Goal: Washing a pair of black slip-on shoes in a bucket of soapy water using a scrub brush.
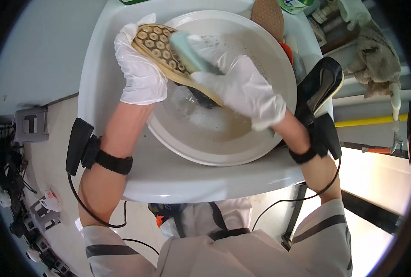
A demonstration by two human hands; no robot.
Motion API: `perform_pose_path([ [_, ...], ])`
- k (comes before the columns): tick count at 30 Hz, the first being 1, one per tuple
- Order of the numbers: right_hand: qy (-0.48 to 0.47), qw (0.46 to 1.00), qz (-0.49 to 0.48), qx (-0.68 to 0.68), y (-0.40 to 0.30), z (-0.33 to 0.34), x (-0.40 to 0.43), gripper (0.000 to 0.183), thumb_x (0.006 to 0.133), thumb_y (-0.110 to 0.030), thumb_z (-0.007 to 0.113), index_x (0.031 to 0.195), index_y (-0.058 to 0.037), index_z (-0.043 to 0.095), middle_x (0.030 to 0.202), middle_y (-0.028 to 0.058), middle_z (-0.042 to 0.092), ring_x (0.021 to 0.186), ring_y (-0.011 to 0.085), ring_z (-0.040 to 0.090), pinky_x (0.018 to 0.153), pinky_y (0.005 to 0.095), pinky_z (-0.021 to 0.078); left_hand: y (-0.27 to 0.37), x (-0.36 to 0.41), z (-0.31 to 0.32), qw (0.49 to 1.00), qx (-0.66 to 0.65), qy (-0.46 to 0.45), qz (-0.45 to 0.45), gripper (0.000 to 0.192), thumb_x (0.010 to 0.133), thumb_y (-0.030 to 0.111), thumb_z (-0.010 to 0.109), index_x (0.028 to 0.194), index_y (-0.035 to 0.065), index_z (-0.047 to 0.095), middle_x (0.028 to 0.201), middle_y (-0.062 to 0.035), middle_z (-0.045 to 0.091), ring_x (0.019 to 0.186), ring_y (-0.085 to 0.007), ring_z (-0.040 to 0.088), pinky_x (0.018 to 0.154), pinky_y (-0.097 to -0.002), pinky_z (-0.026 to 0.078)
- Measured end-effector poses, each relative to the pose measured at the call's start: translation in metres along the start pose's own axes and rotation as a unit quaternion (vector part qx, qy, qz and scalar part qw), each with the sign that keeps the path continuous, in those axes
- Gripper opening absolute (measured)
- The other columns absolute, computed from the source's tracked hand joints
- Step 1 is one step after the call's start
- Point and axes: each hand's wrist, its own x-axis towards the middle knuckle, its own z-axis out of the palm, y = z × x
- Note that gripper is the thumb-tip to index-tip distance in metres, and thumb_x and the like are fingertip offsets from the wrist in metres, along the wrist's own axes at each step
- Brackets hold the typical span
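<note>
My left hand, in a white glove, grips one end of a shoe over the basin. Its tan patterned sole faces up, and part of the dark upper shows underneath. In my gloved right hand is a pale green scrubbing brush, laid against the sole; the hand is slightly blurred. Below both hands, a round white basin holds cloudy water with suds. My right hand hides the shoe's near end.
The basin stands in a white sink. A black shoe rests on the sink's right rim, and a brown shoe sole leans at the back right. Beside that is a green bottle. A grey cloth hangs at right, above a yellow pipe.
</note>
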Motion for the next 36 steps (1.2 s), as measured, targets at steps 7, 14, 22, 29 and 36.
perform_pose_path([
  [7, -0.052, 0.992, 0.103, -0.053, 0.008, -0.020, 0.008, 0.051, 0.084, -0.023, 0.064, 0.130, -0.0058, 0.051, 0.111, 0.0201, 0.063, 0.103, 0.0297, 0.061, 0.089, 0.0342, 0.0454, 0.008, 0.006, 0.000, 0.998, 0.050, 0.002, -0.024, 0.035, 0.090, 0.022, 0.045, 0.110, -0.0033, 0.057, 0.110, -0.0135, 0.061, 0.093, -0.0236, 0.061, 0.086, -0.0353, 0.050],
  [14, -0.059, 0.948, 0.112, -0.293, 0.113, -0.036, 0.007, 0.054, 0.084, -0.024, 0.060, 0.133, -0.0058, 0.045, 0.106, 0.0232, 0.062, 0.092, 0.0331, 0.061, 0.078, 0.0374, 0.0488, 0.015, 0.016, -0.001, 0.995, 0.101, 0.001, 0.012, 0.036, 0.086, 0.027, 0.050, 0.102, -0.0026, 0.063, 0.099, -0.0117, 0.063, 0.088, -0.0236, 0.059, 0.084, -0.0357, 0.049],
  [22, -0.093, 0.911, 0.346, 0.205, 0.034, -0.024, 0.020, 0.048, 0.087, -0.026, 0.061, 0.127, -0.0020, 0.050, 0.081, 0.0043, 0.055, 0.044, 0.0047, 0.038, 0.034, 0.0225, 0.0311, 0.019, 0.015, -0.002, 0.998, 0.063, 0.021, 0.010, 0.033, 0.087, 0.029, 0.053, 0.099, -0.0008, 0.064, 0.096, -0.0106, 0.064, 0.086, -0.0220, 0.060, 0.082, -0.0341, 0.049],
  [29, 0.071, 0.985, -0.135, -0.084, -0.009, 0.014, -0.002, 0.055, 0.086, -0.018, 0.058, 0.136, -0.0021, 0.041, 0.098, 0.0195, 0.060, 0.093, 0.0315, 0.057, 0.088, 0.0354, 0.0425, 0.015, -0.004, 0.005, 0.997, 0.067, 0.002, -0.049, 0.043, 0.095, 0.039, 0.045, 0.107, 0.0009, 0.061, 0.104, -0.0085, 0.063, 0.091, -0.0202, 0.060, 0.085, -0.0340, 0.049],
  [36, 0.086, 0.979, -0.069, -0.173, 0.028, 0.003, 0.001, 0.055, 0.084, -0.015, 0.056, 0.135, -0.0010, 0.042, 0.124, 0.0303, 0.050, 0.117, 0.0373, 0.049, 0.100, 0.0362, 0.0378, 0.003, 0.009, -0.001, 0.995, 0.078, 0.042, -0.036, 0.044, 0.094, 0.041, 0.048, 0.103, 0.0002, 0.062, 0.103, -0.0106, 0.063, 0.091, -0.0210, 0.060, 0.086, -0.0347, 0.049],
])
